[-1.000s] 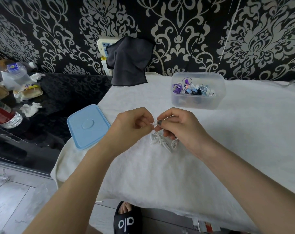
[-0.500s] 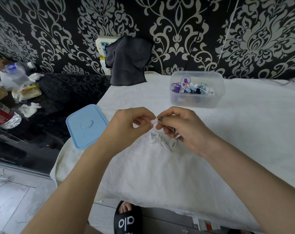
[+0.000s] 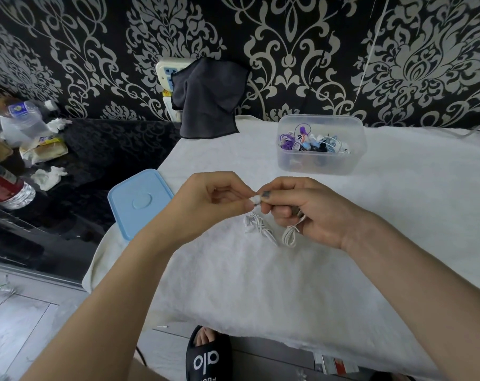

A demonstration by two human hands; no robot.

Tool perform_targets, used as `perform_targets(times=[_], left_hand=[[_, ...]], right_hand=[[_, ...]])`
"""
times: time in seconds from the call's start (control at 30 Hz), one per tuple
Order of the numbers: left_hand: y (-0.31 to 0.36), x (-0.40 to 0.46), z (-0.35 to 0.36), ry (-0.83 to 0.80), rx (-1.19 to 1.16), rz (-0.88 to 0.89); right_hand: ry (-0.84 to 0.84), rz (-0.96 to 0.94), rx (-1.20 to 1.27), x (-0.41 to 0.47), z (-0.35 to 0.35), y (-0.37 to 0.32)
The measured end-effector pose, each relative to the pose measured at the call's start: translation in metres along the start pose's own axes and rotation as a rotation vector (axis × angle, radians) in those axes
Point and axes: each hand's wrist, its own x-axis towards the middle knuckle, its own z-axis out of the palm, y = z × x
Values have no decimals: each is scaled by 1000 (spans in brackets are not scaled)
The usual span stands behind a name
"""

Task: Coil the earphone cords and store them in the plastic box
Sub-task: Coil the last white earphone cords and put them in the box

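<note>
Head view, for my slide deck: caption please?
Both hands pinch a white earphone cord above the white cloth, plastic box open behind.

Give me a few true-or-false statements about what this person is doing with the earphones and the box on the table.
1. Both hands pinch a white earphone cord between them. True: the left hand and the right hand meet at its small white end.
2. The blue lid is on the plastic box. False: it lies flat on the white cloth, left of the hands; the plastic box stands open.
3. The plastic box is empty. False: it holds coloured cords, purple among them.
4. A second white cord bundle lies on the cloth below the hands. True.
5. A dark cloth hangs at the wall. True.
</note>
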Motion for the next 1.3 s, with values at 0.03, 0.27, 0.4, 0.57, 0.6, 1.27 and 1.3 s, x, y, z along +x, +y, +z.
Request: perform_targets(times=[0.03, 0.27, 0.4, 0.57, 0.6, 1.27, 1.3], left_hand=[[0, 0, -1, -11, -34, -16], [-3, 1, -4, -127, -257, -140], [-5, 1, -4, -167, -369, -195], [-1, -1, 0, -12, -224, -40], [0, -2, 2, 12, -186, -16], [-10, 10, 10, 43, -74, -205], [-9, 10, 10, 48, -58, -188]], right_hand=[[-14, 9, 14, 0, 0, 0], [-76, 61, 106, -2, 3, 2], [-71, 99, 223, -2, 6, 6], [-38, 128, 319, 2, 11, 8], [-28, 131, 334, 2, 12, 8], [196, -6, -213, -2, 14, 6], [216, -22, -229, -2, 13, 7]])
